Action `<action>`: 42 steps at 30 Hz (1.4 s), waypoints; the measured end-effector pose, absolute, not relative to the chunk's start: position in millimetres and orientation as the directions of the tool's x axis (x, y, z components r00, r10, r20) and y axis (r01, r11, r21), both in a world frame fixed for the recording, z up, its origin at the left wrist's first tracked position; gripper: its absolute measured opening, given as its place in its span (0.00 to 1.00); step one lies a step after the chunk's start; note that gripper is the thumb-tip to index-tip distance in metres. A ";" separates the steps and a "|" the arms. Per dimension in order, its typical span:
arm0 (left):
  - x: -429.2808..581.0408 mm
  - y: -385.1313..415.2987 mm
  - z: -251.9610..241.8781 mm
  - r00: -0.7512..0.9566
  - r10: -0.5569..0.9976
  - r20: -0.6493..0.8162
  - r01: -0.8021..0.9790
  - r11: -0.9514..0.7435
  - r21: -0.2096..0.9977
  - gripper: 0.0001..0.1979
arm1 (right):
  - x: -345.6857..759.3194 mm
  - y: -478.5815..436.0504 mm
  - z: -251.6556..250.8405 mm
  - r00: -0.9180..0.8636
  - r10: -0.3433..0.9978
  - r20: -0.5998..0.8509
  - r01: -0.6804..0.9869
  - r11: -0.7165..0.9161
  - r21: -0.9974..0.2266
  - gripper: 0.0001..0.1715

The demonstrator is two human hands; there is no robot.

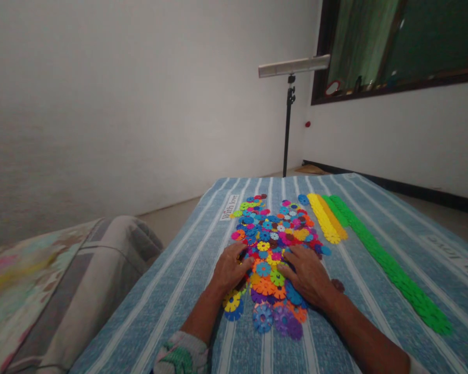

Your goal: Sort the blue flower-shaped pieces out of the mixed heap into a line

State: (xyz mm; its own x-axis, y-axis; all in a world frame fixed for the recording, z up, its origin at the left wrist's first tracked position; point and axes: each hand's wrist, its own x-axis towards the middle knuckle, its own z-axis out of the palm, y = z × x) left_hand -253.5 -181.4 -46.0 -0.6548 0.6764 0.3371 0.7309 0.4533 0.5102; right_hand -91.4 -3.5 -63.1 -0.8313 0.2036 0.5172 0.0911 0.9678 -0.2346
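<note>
A heap of flat, flower-shaped plastic discs in many colours [275,236] lies spread on a blue striped bedsheet [179,291]. My left hand [229,267] rests palm down on the heap's left side, fingers stretched forward over the discs. On the right side my right hand [306,272] lies flat too, with its fingers pointing left into the discs. Neither hand grips a piece. More discs, orange, blue and purple [275,311], lie between my wrists. To the right run a row of joined yellow discs [325,218] and a long green row [390,267].
A grey and patterned pillow or bolster [81,291] lies at the left edge of the bed. A light bar on a black stand [288,104] stands behind the bed by the white wall. A dark-framed window [401,47] is at the upper right.
</note>
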 end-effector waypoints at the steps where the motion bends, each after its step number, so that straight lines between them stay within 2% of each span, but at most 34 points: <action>1: -251.6 -180.8 -45.6 -0.652 0.679 0.337 0.732 0.447 0.515 0.18 | -91.3 -5.8 -63.5 -0.835 0.168 0.523 0.043 0.969 -0.243 0.12; 4: -246.0 -178.4 -41.8 -0.645 0.674 0.361 0.739 0.431 0.517 0.16 | -91.0 -7.4 -63.8 -0.817 0.128 0.563 -0.033 0.963 -0.267 0.11; 7: -245.5 -174.3 -37.2 -0.633 0.669 0.390 0.759 0.438 0.482 0.13 | -92.0 1.8 -66.6 -0.769 0.185 0.612 0.017 0.963 -0.269 0.12; 11: -253.7 -162.9 -35.8 -0.624 0.677 0.391 0.778 0.490 0.394 0.15 | -95.2 15.0 -76.2 -0.774 0.232 0.589 0.079 0.958 -0.274 0.17; 15: -258.6 -141.5 -35.7 -0.620 0.725 0.302 0.782 0.534 0.322 0.21 | -96.5 16.8 -81.8 -0.794 0.226 0.565 0.054 0.951 -0.305 0.16; 19: -252.5 -118.7 -30.9 -0.593 0.792 0.146 0.796 0.551 0.250 0.27 | -95.2 16.4 -79.8 -0.793 0.248 0.557 0.035 0.931 -0.363 0.15; 21: -246.2 -112.6 -27.7 -0.565 0.818 0.103 0.816 0.537 0.214 0.25 | -94.6 17.5 -78.5 -0.791 0.259 0.554 0.030 0.921 -0.387 0.16; 32: -201.9 -122.8 -8.5 -0.406 0.912 0.061 0.910 0.397 0.118 0.10 | -93.7 19.2 -73.8 -0.819 0.285 0.499 0.025 0.885 -0.464 0.15; 42: -188.4 -123.5 -12.0 -0.331 0.938 0.100 0.943 0.325 0.071 0.09 | -94.5 22.5 -73.2 -0.825 0.294 0.482 0.032 0.877 -0.480 0.14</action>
State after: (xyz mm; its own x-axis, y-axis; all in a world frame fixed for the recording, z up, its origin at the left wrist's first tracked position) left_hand -188.4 -123.5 -12.0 -0.3314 0.9382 0.1003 0.9429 0.3254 0.0714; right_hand -94.5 22.5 -73.2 -0.8254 0.2939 0.4819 0.0318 0.8766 -0.4802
